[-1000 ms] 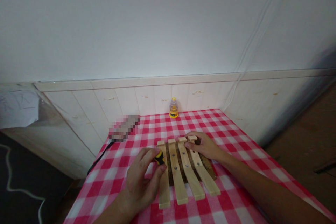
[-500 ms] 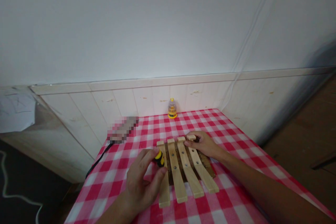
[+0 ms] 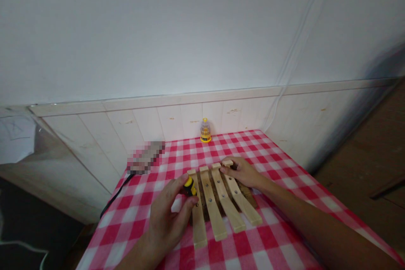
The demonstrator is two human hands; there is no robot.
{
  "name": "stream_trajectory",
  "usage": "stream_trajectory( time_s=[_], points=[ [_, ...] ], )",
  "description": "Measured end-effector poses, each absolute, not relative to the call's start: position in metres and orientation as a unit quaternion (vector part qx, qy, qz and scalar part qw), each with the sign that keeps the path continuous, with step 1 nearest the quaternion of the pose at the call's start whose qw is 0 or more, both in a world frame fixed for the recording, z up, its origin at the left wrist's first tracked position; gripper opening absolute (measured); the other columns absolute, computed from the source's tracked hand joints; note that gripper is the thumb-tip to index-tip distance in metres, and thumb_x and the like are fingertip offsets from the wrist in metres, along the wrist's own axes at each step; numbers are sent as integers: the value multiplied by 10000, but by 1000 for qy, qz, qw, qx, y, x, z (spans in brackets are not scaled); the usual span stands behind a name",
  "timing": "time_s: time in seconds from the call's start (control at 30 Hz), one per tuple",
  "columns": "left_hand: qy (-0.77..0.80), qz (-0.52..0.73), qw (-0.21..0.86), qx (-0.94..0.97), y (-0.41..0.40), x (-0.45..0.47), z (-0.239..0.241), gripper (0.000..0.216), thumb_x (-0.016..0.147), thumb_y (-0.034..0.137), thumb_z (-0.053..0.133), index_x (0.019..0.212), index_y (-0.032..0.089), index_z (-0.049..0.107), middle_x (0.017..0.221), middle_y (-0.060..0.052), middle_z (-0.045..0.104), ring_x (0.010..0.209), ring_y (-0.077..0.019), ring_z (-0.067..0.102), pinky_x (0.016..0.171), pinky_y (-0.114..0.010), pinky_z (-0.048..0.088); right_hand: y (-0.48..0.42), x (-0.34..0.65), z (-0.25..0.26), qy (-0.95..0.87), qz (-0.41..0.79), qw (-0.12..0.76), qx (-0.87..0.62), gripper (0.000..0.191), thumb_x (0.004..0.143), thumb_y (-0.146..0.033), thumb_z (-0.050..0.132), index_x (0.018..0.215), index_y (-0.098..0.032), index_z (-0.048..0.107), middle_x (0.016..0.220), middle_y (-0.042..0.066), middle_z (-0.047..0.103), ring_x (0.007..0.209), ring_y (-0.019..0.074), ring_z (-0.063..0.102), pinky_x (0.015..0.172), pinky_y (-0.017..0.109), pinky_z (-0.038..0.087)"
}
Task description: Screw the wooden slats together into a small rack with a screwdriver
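A yellow-and-black screwdriver (image 3: 190, 186) is held between the thumb and fingers of my left hand (image 3: 166, 206). Its handle stands over the leftmost of several pale wooden slats (image 3: 216, 219), and its tip is out of sight. The slats lie side by side across a brown board (image 3: 251, 197), each with a raised block at its far end. Dark screw heads (image 3: 210, 200) show along them. My right hand (image 3: 243, 171) is closed around the far end of the rightmost slat, thumb on the near side; some of its fingers are hidden.
A red-and-white checked cloth (image 3: 180, 152) covers the table. Against the wall stands a clear, yellow-based screwdriver-bit case (image 3: 205, 131). At the back left lies a blurred-out flat object (image 3: 147, 158) with a black strap (image 3: 117, 194). The panelled wall (image 3: 145, 122) borders the table's far edge.
The screwdriver and my left hand have shifted slightly, and a screw head on the leftmost slat now shows beside my thumb. My right hand keeps its hold. The whole view has moved a little.
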State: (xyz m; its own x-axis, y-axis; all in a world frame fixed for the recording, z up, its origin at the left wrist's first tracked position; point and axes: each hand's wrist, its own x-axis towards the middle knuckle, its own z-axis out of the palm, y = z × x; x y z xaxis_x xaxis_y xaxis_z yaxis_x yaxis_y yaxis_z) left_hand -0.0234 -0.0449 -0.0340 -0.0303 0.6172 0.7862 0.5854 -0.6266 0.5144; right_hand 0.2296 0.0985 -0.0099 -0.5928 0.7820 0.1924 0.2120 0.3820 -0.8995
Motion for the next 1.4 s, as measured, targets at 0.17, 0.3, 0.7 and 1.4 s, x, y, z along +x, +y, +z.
stream_trajectory(
  time_s=[0.17,0.3,0.7,1.4],
  points=[
    [440,554,-22,706,-47,-24,-28,623,944,174,657,1523,303,463,1236,-84,719,1017,-179,747,915,-309,643,99,230,-10,-767,453,311,-330,510,823,-687,670,697,-219,511,676,-36,445,644,149,427,614,274,347],
    [427,552,-32,716,-48,-20,-20,621,970,174,616,1549,292,426,1245,-103,731,1013,-187,762,864,-293,657,98,230,-9,-767,453,308,-334,526,812,-707,669,700,-218,512,683,-32,450,655,151,431,613,271,347],
    [388,580,-21,716,-42,-20,-22,592,927,145,675,1476,297,510,1228,-98,694,1107,-203,708,903,-324,649,100,230,-13,-762,461,312,-331,525,807,-710,675,710,-218,521,686,-33,439,651,149,422,600,266,344],
    [440,572,13,692,-46,-21,-30,515,942,182,661,1435,266,537,1216,-108,737,998,-211,764,871,-348,666,100,231,-11,-764,454,310,-337,524,798,-706,681,691,-220,518,665,-40,450,638,146,432,616,271,344]
  ],
)
